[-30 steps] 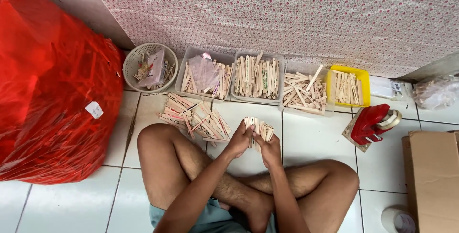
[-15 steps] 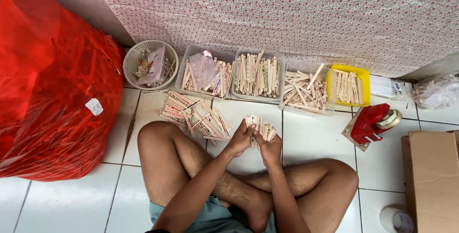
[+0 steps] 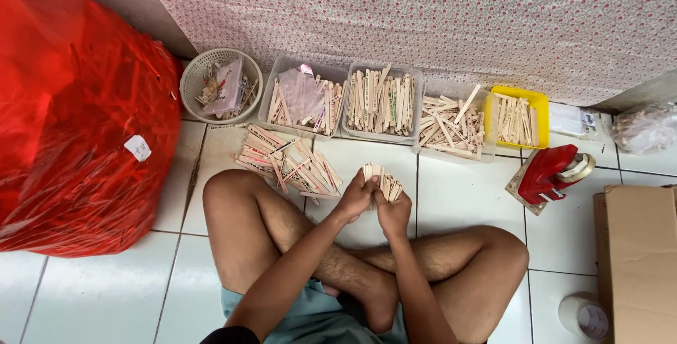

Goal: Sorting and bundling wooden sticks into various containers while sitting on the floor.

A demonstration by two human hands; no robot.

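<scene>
A person is sitting cross-legged on the white tiled floor [image 3: 106, 294], both hands meeting just beyond the knees. The left hand [image 3: 355, 199] and the right hand [image 3: 393, 213] are closing together around a fanned bundle of sticks [image 3: 381, 178], fingers wrapped tight on its lower ends while the upper ends are sticking out toward the far wall. Just left of the hands, a loose pile of sticks [image 3: 285, 164] is lying on the tiles by the person's knee. Farther off, along the patterned cloth [image 3: 423, 12], a row is standing: a round basket [image 3: 189, 83] at the left, then three clear trays [image 3: 416, 79] of sticks, then a yellow tray [image 3: 541, 100]. A big red bag [image 3: 70, 118] is filling the left side. To the right, a red tape dispenser [image 3: 553, 174] is lying near a cardboard box [image 3: 638, 259].
</scene>
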